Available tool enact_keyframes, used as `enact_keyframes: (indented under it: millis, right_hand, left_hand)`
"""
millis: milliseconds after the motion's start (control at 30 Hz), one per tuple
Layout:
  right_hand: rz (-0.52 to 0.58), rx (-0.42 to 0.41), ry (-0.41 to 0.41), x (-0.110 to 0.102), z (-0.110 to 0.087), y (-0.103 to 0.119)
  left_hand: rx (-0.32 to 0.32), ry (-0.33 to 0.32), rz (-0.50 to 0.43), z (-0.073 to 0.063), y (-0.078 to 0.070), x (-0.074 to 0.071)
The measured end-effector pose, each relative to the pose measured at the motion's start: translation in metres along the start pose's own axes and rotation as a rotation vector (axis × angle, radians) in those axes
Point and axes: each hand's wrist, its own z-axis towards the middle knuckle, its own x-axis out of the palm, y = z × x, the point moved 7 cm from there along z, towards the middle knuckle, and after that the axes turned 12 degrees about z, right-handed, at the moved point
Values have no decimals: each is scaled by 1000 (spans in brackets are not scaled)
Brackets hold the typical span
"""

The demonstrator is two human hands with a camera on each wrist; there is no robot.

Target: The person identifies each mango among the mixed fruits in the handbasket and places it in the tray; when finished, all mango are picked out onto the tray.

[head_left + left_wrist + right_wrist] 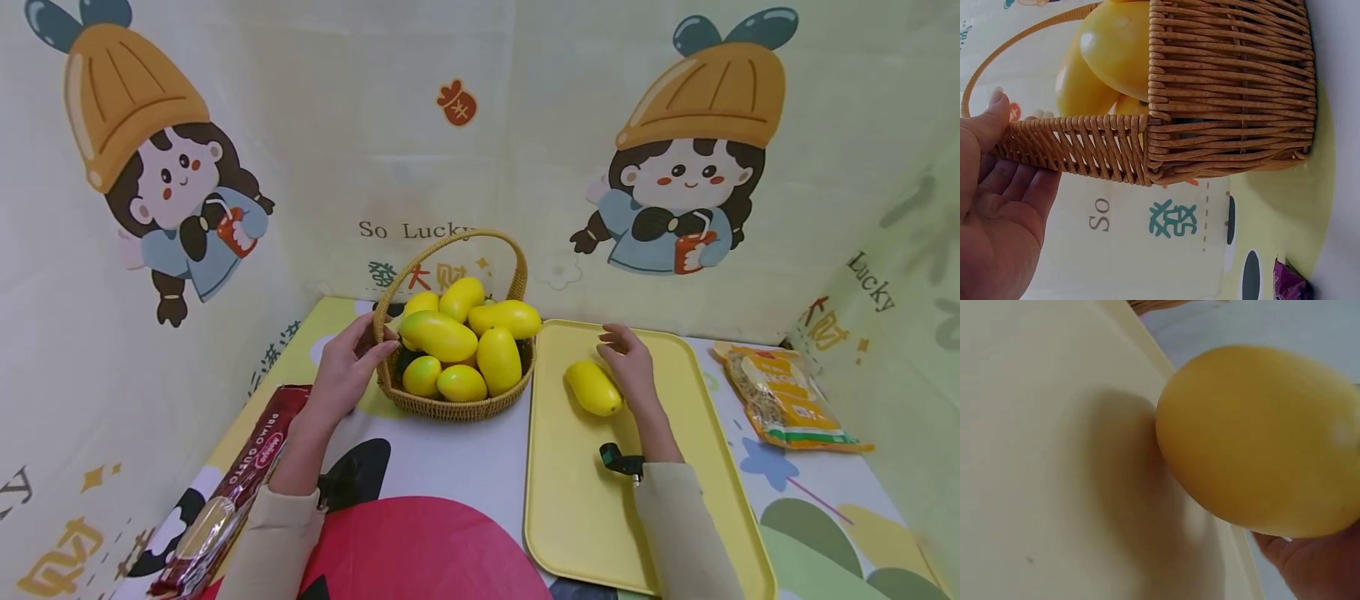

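A wicker basket (457,410) stands near the back wall, heaped with several yellow mangoes (438,336). At its left side my left hand (345,367) grips the base of the arched handle (1072,147); in the left wrist view the thumb lies on one side of it and the fingers on the other. To the right, a single mango (592,387) lies on a yellow tray (570,500). My right hand (630,367) is just beside this mango, its fingers loosely bent. In the right wrist view the mango (1254,437) hides most of that hand, so contact is unclear.
A long dark-red packet (232,492) lies along the table's left side. Right of the tray is an orange-and-clear food bag (787,396). Printed cloth walls (525,167) enclose the table at the back and both sides.
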Motion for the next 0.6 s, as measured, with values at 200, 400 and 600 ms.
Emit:
enact_keyframes:
  millis: [200, 400, 600]
  right_hand:
    - [-334, 113, 302, 12, -20, 19]
    - [-554, 137, 547, 26, -42, 34]
    - [-520, 103, 418, 27, -29, 21]
  left_hand:
    - [4, 5, -21, 1, -3, 1]
    - [-7, -3, -17, 2, -4, -1]
    - [-16, 6, -17, 0, -3, -2]
